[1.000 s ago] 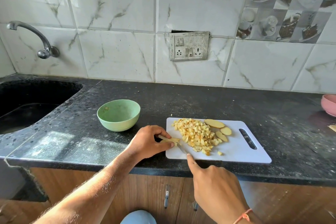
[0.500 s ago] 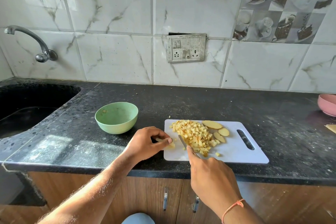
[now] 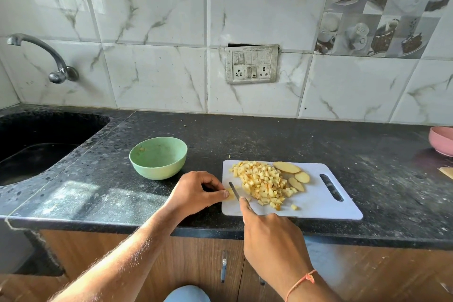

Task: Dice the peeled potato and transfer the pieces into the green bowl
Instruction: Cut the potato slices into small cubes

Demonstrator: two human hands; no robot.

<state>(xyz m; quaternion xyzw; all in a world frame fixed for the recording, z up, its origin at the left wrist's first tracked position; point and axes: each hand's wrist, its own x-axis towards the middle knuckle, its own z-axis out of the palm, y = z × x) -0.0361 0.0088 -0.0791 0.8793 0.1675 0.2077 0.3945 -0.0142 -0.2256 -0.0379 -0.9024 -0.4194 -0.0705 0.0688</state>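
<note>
A white cutting board [image 3: 318, 200] lies on the black counter with a heap of diced potato [image 3: 263, 182] on it. Three potato slices [image 3: 293, 174] lie behind the heap to its right. At the board's left edge my left hand [image 3: 196, 191] pinches a small potato strip [image 3: 230, 195]. My right hand [image 3: 272, 235] grips a knife [image 3: 234, 191], its forefinger along the spine and the blade across that strip. The green bowl [image 3: 158, 157] stands left of the board and holds only a few scraps.
A black sink [image 3: 36, 144] with a tap [image 3: 49, 61] lies at the far left. A pink bowl [image 3: 442, 140] stands at the right edge, with a pale flat thing [image 3: 447, 171] in front of it. The counter's front edge runs just below the board.
The knife has stepped left along the strip, which is shorter now. My left hand has stayed at the board's left edge, and the camera has tilted slightly.
</note>
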